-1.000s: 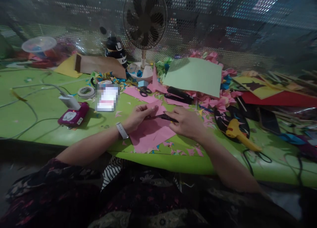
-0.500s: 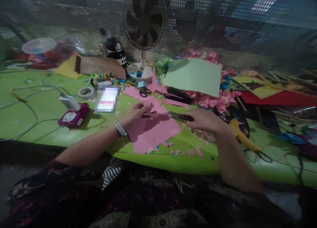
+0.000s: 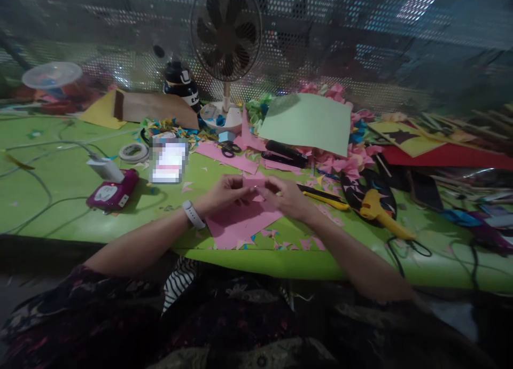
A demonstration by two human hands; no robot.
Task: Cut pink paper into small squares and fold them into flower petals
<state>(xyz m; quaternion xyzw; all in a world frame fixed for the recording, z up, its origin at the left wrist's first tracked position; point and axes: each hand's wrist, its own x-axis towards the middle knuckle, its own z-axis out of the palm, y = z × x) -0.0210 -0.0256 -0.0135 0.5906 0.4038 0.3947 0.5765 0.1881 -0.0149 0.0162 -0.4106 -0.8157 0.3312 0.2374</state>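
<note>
Between my two hands, over the table's front middle, is a small piece of pink paper (image 3: 254, 181). My left hand (image 3: 229, 193), with a white band on its wrist, pinches its left side. My right hand (image 3: 286, 194) has its fingers closed on the right side. Below them a larger pink paper sheet (image 3: 236, 225) lies flat, partly covered by the hands. Just right of my right hand rests a black and yellow utility knife (image 3: 326, 197), touched by neither hand.
Behind the hands lie a black stapler (image 3: 284, 154) and scissors (image 3: 229, 149). A lit phone (image 3: 170, 162), tape roll (image 3: 134, 152) and purple power box (image 3: 114, 190) with cables are left. A yellow glue gun (image 3: 385, 214) lies right. A fan (image 3: 226, 35) stands behind.
My right hand has let go of the dark-handled bladed tool and moved left to the small pink paper, joining my left hand. The view has shifted slightly.
</note>
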